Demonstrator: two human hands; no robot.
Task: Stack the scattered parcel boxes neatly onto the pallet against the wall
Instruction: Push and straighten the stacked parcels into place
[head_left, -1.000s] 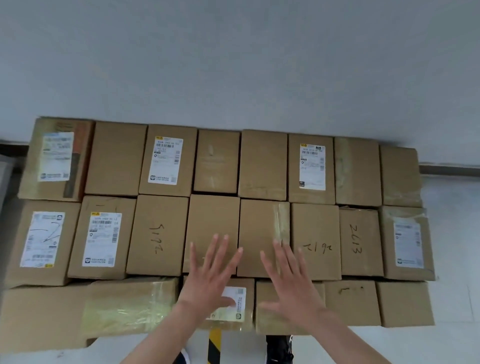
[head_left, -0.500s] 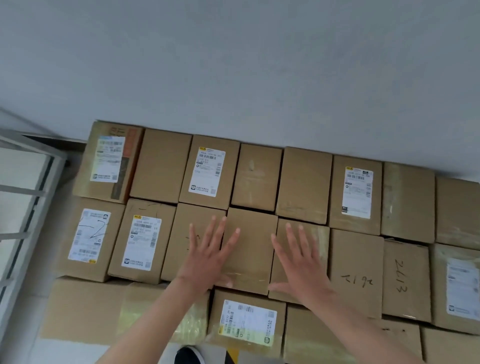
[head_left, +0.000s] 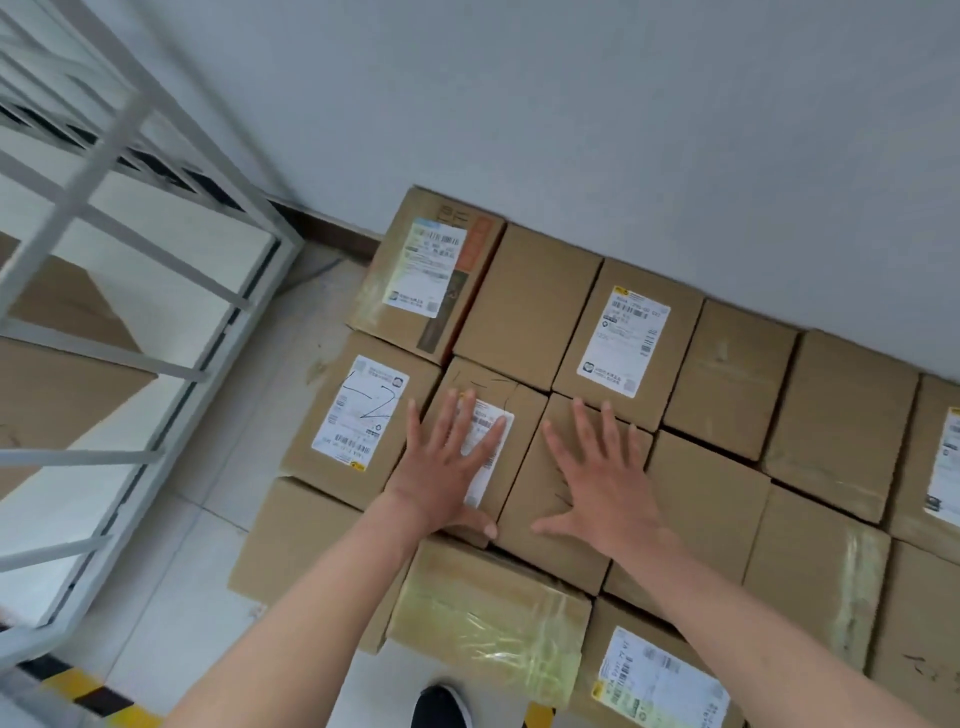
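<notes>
Looking down at parcel boxes (head_left: 727, 364) packed edge to edge in rows, with back row tight against wall (head_left: 571, 104). Got left hand (head_left: 447, 467) palm-down with fingers straight and spread on labelled box (head_left: 483, 379) in row 2, covering part of its white label. Got right hand (head_left: 597, 478) the same way, flat and splayed, on plain box (head_left: 561, 561) touching it on the right. Gripping nothing with either. Seeing scribbled-label box (head_left: 358, 410) just left of labelled box, orange-striped box (head_left: 426, 270) at back-left corner, tape-wrapped box (head_left: 488, 613) in front row under left forearm. Left of stack: white metal frame (head_left: 130, 244) on floor (head_left: 208, 545), yellow-black tape (head_left: 78, 686) at bottom edge. Black shoe (head_left: 441, 706) between forearms.
</notes>
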